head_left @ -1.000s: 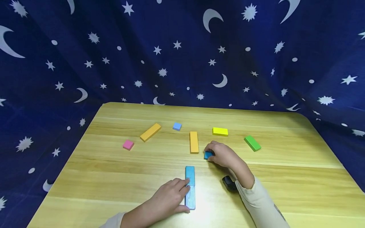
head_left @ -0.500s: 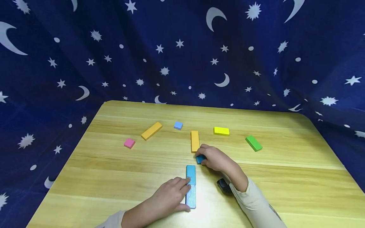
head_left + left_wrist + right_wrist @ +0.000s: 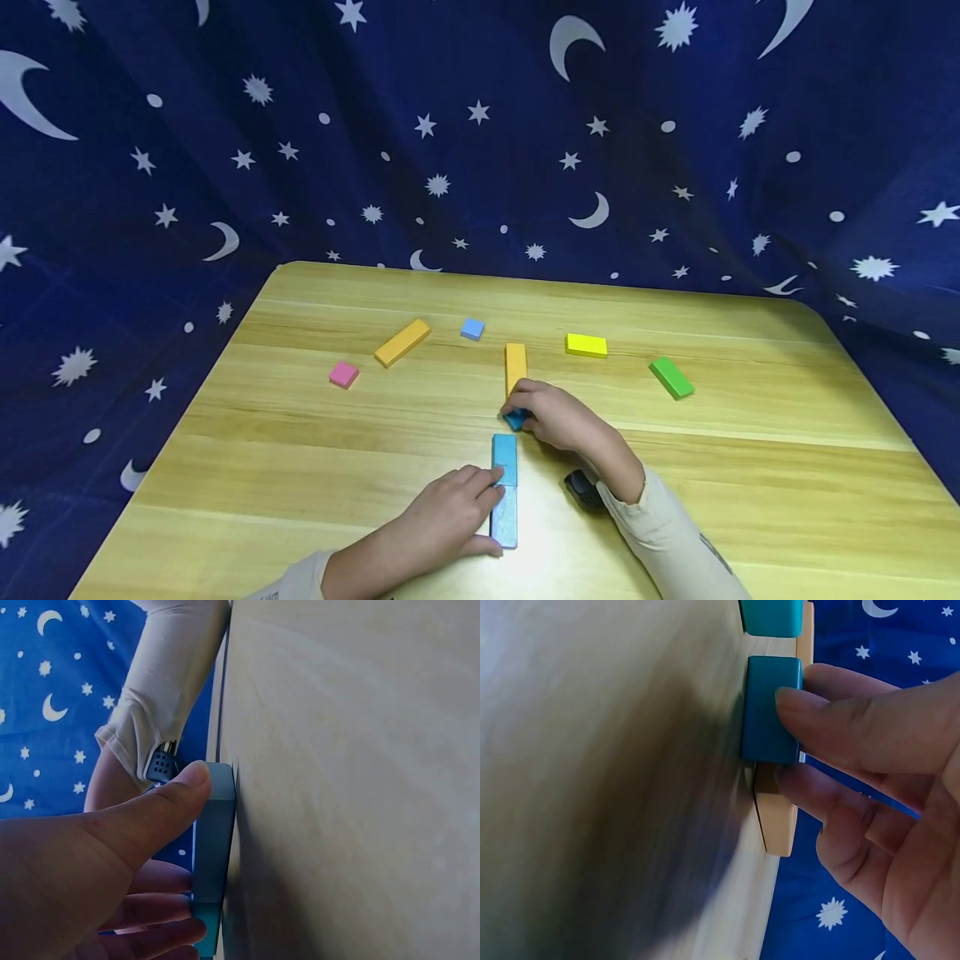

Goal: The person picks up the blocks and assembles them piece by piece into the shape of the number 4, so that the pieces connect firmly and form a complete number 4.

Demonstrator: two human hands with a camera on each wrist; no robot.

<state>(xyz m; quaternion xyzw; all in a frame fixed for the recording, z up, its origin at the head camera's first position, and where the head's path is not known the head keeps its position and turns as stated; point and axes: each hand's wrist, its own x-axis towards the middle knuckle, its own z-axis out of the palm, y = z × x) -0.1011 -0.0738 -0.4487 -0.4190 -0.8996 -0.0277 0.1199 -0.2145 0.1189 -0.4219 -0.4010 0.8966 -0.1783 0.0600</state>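
Two blue wooden blocks lie end to end in front of me, a lighter blue block [image 3: 506, 521] nearer and a turquoise block [image 3: 506, 454] beyond it. My left hand [image 3: 446, 517] rests along their left side. Its fingertips touch the turquoise block, and its thumb touches the near end of the lighter block, shown in the left wrist view. Just past their far end, my right hand [image 3: 562, 417] pinches a small dark blue block [image 3: 769, 709] between thumb and fingers. An orange block [image 3: 515, 367] lies right behind that hand, partly covered by it.
Farther back on the wooden table [image 3: 300, 467] lie another orange block [image 3: 402, 342], a pink block [image 3: 343, 374], a small blue block [image 3: 472, 329], a yellow block [image 3: 586, 345] and a green block [image 3: 672, 377]. A starry blue cloth [image 3: 480, 167] hangs behind the table.
My right hand has carried the dark blue block leftward, from beside the orange block to just beyond the turquoise block. My left hand stays in place on the two blocks.
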